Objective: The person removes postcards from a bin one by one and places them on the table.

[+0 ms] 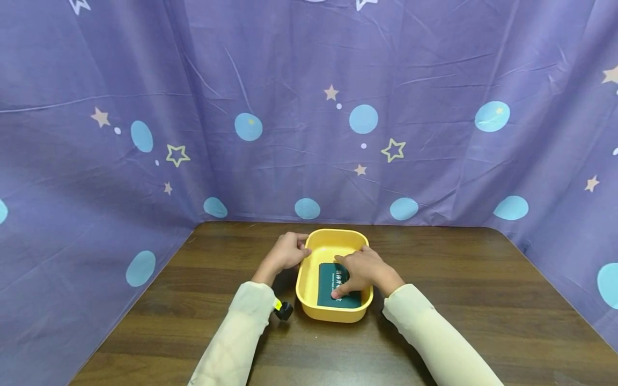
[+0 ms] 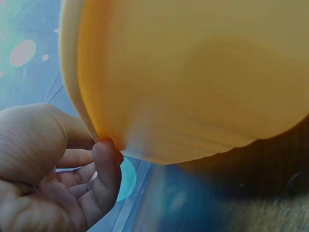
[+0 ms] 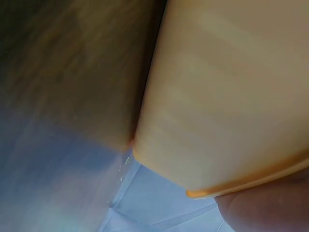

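A yellow plastic basin [image 1: 309, 306] with rounded corners stands on the table. My left hand [image 1: 286, 251] pinches its left rim near the far corner; in the left wrist view the thumb and a finger of that left hand [image 2: 48, 169] meet at the basin's edge [image 2: 87, 96]. Inside the basin lies a dark green flat box [image 1: 325, 284] with pale lettering. Over the box and the right rim reaches my right hand [image 1: 364, 269], thumb and index finger spread apart. Its thumb tip is over the box's face. The right wrist view shows mostly the basin's outer wall [image 3: 217, 96].
The brown wooden table [image 1: 458, 284] extends on both sides of the basin. A purple curtain [image 1: 299, 80] with stars and blue dots hangs behind it and at the sides. A small black device [image 1: 284, 311] with a yellow tag sits at the left wrist.
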The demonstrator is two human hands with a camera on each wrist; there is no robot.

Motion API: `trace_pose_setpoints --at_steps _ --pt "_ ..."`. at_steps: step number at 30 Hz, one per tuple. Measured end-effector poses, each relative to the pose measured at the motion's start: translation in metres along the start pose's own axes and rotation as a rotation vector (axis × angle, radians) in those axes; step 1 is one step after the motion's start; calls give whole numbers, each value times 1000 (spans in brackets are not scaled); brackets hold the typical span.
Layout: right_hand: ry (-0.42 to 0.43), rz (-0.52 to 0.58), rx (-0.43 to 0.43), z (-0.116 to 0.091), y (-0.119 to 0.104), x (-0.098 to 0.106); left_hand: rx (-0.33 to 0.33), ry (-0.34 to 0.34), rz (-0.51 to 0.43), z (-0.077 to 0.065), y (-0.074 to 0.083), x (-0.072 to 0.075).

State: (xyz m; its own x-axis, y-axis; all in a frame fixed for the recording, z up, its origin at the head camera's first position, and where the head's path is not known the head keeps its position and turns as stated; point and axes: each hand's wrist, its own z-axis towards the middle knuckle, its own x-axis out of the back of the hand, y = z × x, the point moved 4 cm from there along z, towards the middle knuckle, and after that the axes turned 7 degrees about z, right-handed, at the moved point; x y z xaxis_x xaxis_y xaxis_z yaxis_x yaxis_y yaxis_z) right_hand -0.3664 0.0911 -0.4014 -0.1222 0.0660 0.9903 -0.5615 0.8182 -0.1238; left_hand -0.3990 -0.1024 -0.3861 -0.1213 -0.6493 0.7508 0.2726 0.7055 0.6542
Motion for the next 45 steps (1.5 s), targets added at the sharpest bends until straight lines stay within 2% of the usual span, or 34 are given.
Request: trace_pose_setpoints --at_steps 16,29,38,45 --pt "74 3 -13 -1 -1 2 0 15 -19 1 1 -1" --pt "66 -17 -15 -1 -2 2 9 13 -22 2 0 -2" --pt "191 84 -13 0 -1 7 5 14 -10 2 0 -1" --pt "239 208 9 -2 -2 16 5 19 -15 1 0 -1"
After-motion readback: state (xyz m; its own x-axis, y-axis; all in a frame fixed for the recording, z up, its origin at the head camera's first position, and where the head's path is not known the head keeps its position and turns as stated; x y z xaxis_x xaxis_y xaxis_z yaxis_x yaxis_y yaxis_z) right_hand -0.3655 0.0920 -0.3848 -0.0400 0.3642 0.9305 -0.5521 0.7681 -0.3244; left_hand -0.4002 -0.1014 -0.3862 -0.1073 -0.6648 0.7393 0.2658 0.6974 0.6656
